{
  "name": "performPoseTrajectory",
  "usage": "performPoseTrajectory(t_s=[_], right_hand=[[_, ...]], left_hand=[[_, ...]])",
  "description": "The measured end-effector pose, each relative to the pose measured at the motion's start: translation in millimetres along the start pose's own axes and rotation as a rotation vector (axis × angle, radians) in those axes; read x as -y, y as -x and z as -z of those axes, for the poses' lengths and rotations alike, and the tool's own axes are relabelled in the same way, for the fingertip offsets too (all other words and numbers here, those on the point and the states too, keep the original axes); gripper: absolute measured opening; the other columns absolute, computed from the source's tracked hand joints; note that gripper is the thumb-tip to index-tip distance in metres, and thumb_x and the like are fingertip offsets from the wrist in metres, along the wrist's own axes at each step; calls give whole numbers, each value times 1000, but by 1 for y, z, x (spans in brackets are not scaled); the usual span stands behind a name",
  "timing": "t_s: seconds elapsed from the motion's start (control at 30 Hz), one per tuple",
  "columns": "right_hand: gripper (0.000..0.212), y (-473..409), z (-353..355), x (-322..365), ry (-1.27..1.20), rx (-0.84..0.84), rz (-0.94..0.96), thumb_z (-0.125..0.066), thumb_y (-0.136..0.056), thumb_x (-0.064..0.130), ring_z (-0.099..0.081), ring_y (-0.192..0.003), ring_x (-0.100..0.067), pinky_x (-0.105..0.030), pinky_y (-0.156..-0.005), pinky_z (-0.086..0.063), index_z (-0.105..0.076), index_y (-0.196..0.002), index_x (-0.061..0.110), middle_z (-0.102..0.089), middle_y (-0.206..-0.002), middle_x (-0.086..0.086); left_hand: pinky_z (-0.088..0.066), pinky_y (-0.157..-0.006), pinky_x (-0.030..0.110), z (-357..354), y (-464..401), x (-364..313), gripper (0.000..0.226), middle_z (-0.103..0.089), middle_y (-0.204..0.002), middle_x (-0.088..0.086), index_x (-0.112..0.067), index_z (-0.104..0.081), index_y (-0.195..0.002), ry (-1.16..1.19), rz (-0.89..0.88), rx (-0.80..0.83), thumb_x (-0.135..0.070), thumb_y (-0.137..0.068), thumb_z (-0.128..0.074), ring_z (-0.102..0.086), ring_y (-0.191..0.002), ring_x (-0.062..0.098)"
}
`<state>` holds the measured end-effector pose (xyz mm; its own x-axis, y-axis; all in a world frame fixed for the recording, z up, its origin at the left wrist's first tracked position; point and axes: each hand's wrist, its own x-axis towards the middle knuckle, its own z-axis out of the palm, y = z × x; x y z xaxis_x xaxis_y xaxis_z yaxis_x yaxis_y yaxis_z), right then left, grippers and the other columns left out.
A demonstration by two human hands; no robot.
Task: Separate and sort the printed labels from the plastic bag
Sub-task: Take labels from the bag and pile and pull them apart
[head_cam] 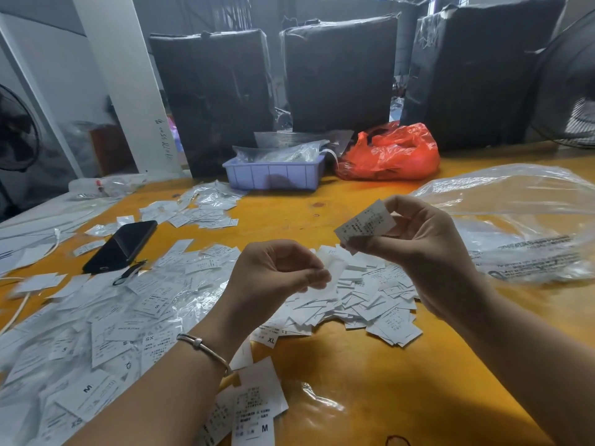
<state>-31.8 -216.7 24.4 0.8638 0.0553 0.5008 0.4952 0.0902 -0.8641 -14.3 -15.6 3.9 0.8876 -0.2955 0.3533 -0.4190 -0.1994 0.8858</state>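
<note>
My right hand (418, 249) pinches a printed white label (365, 225) between thumb and fingers, held up above the table. My left hand (277, 272), fingers curled, pinches a small white piece (335, 268) at its fingertips, just left of and below the right hand. Under both hands lies a heap of small white labels (370, 304) on the yellow table (370, 375). More labels marked with sizes (106, 333) are spread over the left side, some on clear plastic. A large clear plastic bag (528, 226) with black print lies at the right.
A black phone (120, 246) lies left of centre with a white cable nearby. At the back stand a lilac tray (273, 175) holding clear bags, a red plastic bag (389, 154) and black wrapped boxes (341, 72). Fans stand at far left and far right (570, 91).
</note>
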Motion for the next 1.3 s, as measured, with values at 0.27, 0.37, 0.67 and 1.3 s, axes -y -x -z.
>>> performPoseTrajectory(t_s=[0.27, 0.37, 0.67, 1.3], right_hand=[[20, 3, -2, 4, 102, 55, 93, -71, -72, 14, -73, -79, -23, -29, -73, -58, -69, -89, 4, -75, -84, -7], [18, 3, -2, 5, 217, 47, 121, -74, -68, 27, -70, -82, -26, -45, -80, -57, -75, -85, 21, -76, -85, -1], [16, 3, -7, 3, 400, 55, 179, -75, -72, 24, -67, -82, -18, -50, -82, -49, -75, -85, 15, -73, -85, 3], [16, -5, 13, -11, 303, 201, -172, -78, -69, 20, -68, -86, -10, -15, -68, -52, -76, -85, 25, -75, -87, 6]], left_hand=[[-56, -63, 24, 1, 0, -1, 26, -76, -77, 10, -1, -70, -82, 0, -25, 0, -20, -67, -80, -74, -73, 22], [-56, -63, 23, 1, 0, -1, 29, -75, -77, 10, -1, -70, -82, 4, -28, -2, -23, -66, -80, -73, -74, 23], [-56, -62, 23, 1, 0, -2, 32, -75, -77, 10, -2, -70, -82, 10, -30, -16, -27, -64, -80, -73, -74, 22], [-58, -65, 29, 3, -1, 2, 12, -77, -83, 7, -1, -70, -91, -5, 10, 44, -8, -82, -72, -75, -77, 20]])
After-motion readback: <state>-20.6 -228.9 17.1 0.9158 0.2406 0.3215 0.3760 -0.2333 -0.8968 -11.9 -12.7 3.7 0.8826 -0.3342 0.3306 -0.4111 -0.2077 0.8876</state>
